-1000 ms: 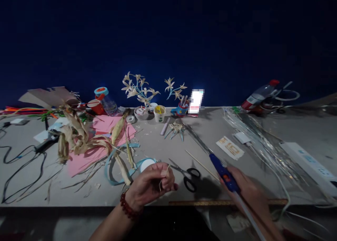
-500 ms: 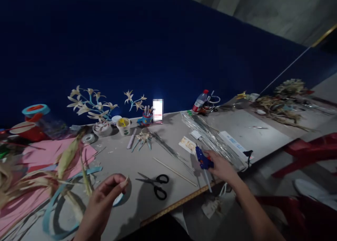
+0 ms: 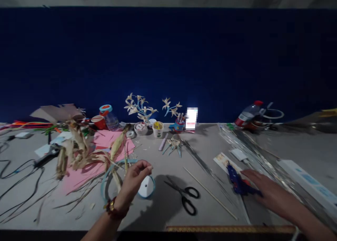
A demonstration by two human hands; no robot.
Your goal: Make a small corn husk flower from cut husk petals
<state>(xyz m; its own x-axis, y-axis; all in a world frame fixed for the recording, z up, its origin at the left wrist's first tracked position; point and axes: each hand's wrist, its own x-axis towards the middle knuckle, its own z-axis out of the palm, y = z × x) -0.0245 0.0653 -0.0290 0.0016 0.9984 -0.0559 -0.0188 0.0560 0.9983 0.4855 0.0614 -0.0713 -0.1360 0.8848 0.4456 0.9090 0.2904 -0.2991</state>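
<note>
My left hand (image 3: 137, 176) is held above the table with thumb and fingertips pinched on a small pale piece of husk, mostly hidden by the fingers. Just beyond that wrist lies a round white disc with a blue rim (image 3: 146, 187). On the right, a dark blue glue gun (image 3: 238, 181) lies with its nozzle over a small printed card (image 3: 220, 161). My right hand (image 3: 259, 184), slightly blurred, reaches over the gun's handle with its fingers stretched out. Between the hands rest black-handled scissors (image 3: 184, 193) and a thin wooden stick (image 3: 210, 193).
Dried husks (image 3: 79, 153) and pink sheets (image 3: 86, 176) spread at the left, beside black cables (image 3: 37, 177). Husk flowers (image 3: 139, 107) stand at the back near a lit phone (image 3: 191, 118). A bottle (image 3: 247, 114), bundled wires (image 3: 260, 156) and a power strip (image 3: 310, 181) are at right.
The view has turned left and levelled, bringing more of the table's left side into sight. My right hand's fingers have loosened from around the glue gun. My left hand keeps its pinch.
</note>
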